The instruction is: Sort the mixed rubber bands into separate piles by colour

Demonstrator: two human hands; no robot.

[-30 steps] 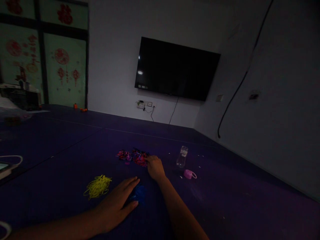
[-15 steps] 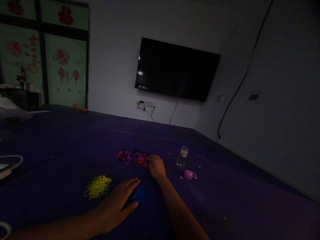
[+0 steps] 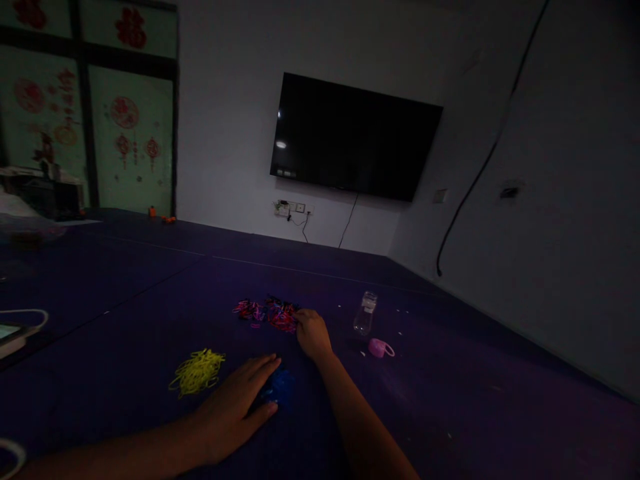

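Observation:
My left hand [image 3: 239, 403] lies low over the purple surface with thumb and fingers spread, curved around the near-left side of a small pile of blue rubber bands [image 3: 281, 388]. Left of it is a loose heap of yellow rubber bands [image 3: 200, 371]. Farther forward, my right hand [image 3: 313, 333] has its fingers drawn together at the right edge of a mixed pile of red, pink and black rubber bands [image 3: 283, 316]. Its fingertips touch that pile; whatever is between them is too small and dark to make out.
Right of my right hand, a clear plastic bottle [image 3: 365, 313] appears beside a pink cap with a loop [image 3: 381, 348]. A device with a white cable [image 3: 14, 337] sits at the left edge. Small white scraps dot the purple surface [image 3: 460, 373]. A television [image 3: 355, 137] hangs on the far wall.
Both hands stay in nearly the same places. The whole view has shifted very slightly, and the piles look unchanged.

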